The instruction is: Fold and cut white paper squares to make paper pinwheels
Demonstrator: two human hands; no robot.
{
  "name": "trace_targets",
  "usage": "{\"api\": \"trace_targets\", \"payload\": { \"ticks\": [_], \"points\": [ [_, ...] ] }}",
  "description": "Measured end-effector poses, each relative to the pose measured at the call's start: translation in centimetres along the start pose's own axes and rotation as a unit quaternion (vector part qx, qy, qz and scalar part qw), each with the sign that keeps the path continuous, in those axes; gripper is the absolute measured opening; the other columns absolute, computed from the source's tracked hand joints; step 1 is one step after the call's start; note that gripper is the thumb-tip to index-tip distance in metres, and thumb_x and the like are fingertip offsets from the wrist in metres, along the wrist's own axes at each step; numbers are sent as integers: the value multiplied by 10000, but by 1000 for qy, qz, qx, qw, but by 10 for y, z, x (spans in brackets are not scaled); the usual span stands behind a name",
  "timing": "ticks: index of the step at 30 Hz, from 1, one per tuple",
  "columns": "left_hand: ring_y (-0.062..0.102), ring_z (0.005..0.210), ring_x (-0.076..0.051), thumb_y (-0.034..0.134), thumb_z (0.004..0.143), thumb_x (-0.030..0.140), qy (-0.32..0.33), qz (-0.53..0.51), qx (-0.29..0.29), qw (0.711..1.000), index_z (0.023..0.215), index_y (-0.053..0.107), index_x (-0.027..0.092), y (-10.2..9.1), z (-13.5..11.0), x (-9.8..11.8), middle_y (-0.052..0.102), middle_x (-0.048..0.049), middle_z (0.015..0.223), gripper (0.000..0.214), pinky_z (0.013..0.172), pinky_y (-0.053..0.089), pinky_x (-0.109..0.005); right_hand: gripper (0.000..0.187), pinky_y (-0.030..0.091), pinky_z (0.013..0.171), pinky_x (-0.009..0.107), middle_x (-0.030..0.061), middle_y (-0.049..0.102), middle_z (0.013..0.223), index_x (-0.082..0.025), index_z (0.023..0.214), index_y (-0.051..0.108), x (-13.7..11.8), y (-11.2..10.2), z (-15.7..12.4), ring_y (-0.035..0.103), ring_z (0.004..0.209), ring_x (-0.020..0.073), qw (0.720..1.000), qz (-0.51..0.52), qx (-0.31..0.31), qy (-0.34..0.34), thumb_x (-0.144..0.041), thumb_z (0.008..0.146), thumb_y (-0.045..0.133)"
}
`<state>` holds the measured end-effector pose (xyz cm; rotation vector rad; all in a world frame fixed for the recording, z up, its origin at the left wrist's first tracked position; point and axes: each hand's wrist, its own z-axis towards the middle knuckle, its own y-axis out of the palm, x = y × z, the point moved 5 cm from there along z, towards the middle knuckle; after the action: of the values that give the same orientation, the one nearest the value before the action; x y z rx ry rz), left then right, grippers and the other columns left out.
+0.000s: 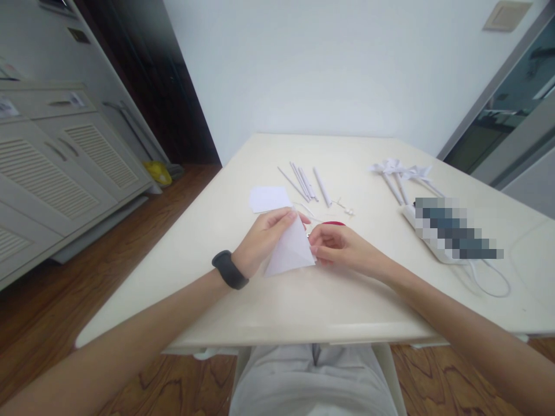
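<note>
A white sheet of paper folded into a triangle (291,251) is held just above the cream table (277,312). My left hand (264,238), with a black band on the wrist, pinches the paper's upper corner. My right hand (336,245) pinches its right corner with curled fingers. A small red object (335,223) lies on the table just behind my right hand, mostly hidden.
A small stack of white paper sheets (269,198) lies behind my left hand. Several rolled white paper sticks (306,184) lie further back. White paper pinwheels on sticks (401,173) lie at the right, next to a white power strip with a cable (485,277). Cabinets stand at the left.
</note>
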<state>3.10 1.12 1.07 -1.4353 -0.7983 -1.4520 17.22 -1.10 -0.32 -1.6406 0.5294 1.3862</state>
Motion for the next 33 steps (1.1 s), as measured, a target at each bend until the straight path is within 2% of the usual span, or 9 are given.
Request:
{"api": "trace_targets", "payload": {
  "ticks": [6,10,13,15,19,23,27,29,33],
  "points": [
    [562,855,-181,415,861,429,6,12,-20,1000,1007,604,185,2,1,0,611,-42,955,341,739,433,-271,69,320,479,209,-57,458,515,-179,756,510,0,-8,-1,432,483,84,998,29,47,2,-239,791,512],
    [545,994,-227,564,787,358,46,59,-60,995,1118,520,184,9,0,6,583,-67,1105,377,844,432,-332,77,273,442,200,-58,471,497,-183,735,482,0,-20,-3,402,452,77,990,53,132,9,-236,790,494],
    [521,1046,-248,654,712,321,75,147,-39,986,1148,486,201,8,-1,6,562,-65,1145,482,891,412,-370,60,278,448,202,-63,462,476,-187,725,477,0,-27,-5,377,449,78,983,35,182,4,-209,780,491],
    [515,1060,-239,643,722,292,85,181,-26,979,1153,476,212,7,-1,5,557,-56,1152,469,901,410,-369,53,279,446,204,-63,460,475,-190,734,478,0,-29,-6,377,451,82,980,25,195,10,-211,782,486],
    [532,1031,-212,553,786,254,90,189,-15,978,1139,480,218,6,0,3,562,-44,1132,362,803,465,-309,79,276,442,207,-64,458,480,-191,732,469,-1,-29,-8,387,449,84,977,-12,211,15,-232,798,485],
    [569,926,-208,466,842,324,77,187,-2,979,1084,534,191,2,1,3,602,-43,1053,284,704,482,-279,85,286,446,212,-60,454,515,-193,726,459,-3,-30,-8,396,463,87,974,-42,222,5,-225,803,478],
    [581,931,-237,414,862,410,43,166,4,985,1046,591,150,-2,1,-1,636,-66,1047,364,760,467,-313,86,383,543,240,-19,522,669,-186,713,482,-1,-32,-5,489,605,118,972,-80,221,-9,-225,785,509],
    [587,946,-250,431,853,422,25,139,-13,990,1097,582,153,-1,1,-4,637,-72,1081,393,772,467,-327,65,428,621,276,8,557,762,-182,767,516,1,-31,-3,533,703,150,975,-84,206,-8,-244,788,517],
    [597,963,-268,488,822,424,-9,98,-69,993,1146,567,146,6,1,-10,643,-87,1096,434,774,483,-342,153,460,725,323,45,586,924,-186,927,532,2,-27,-1,565,856,194,984,-25,175,-12,-269,798,529]
  ]
}}
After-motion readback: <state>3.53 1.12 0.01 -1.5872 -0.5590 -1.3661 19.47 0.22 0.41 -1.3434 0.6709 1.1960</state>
